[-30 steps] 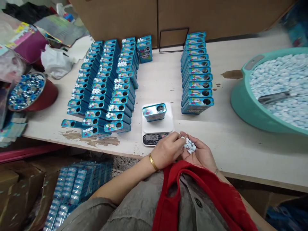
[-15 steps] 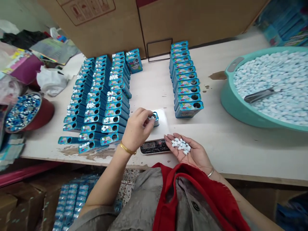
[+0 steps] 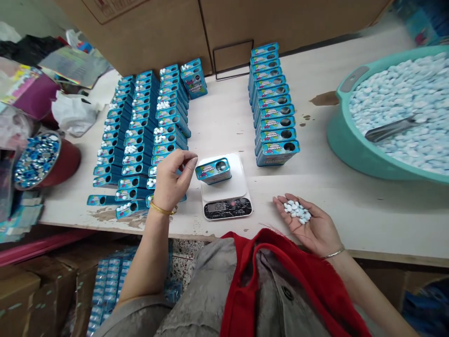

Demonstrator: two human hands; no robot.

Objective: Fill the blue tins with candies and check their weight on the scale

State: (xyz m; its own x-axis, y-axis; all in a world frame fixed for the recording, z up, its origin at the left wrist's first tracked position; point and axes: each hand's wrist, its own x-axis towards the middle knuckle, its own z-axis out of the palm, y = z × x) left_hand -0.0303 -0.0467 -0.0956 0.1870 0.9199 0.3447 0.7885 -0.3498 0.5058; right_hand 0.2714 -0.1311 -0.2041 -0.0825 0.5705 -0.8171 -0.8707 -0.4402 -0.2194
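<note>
A blue candy tin (image 3: pixel 213 173) stands on the white kitchen scale (image 3: pixel 236 175), its round opening facing up. The scale's dark display strip (image 3: pixel 228 208) shows digits that look like 1525. Just left of the tin is my left hand (image 3: pixel 172 180), apart from it, thumb and fingertips pinched together; anything between them is hidden. On the right, clear of the scale, my right hand (image 3: pixel 312 229) is turned palm up and cupped under a small heap of white candies (image 3: pixel 297 212).
Rows of blue tins (image 3: pixel 135 140) stand at left, several with white candies on top. Another row of tins (image 3: pixel 277 135) is right of the scale. A turquoise tub (image 3: pixel 345 135) of candies holds a metal scoop (image 3: pixel 389 128). A red bucket (image 3: pixel 68 157) stands far left; cardboard boxes (image 3: pixel 298 28) line the back.
My left hand has left the tin's opening and moved left, uncovering the tin's top. My right hand, still cupping candies, has moved right, away from the scale. The view has shifted slightly.
</note>
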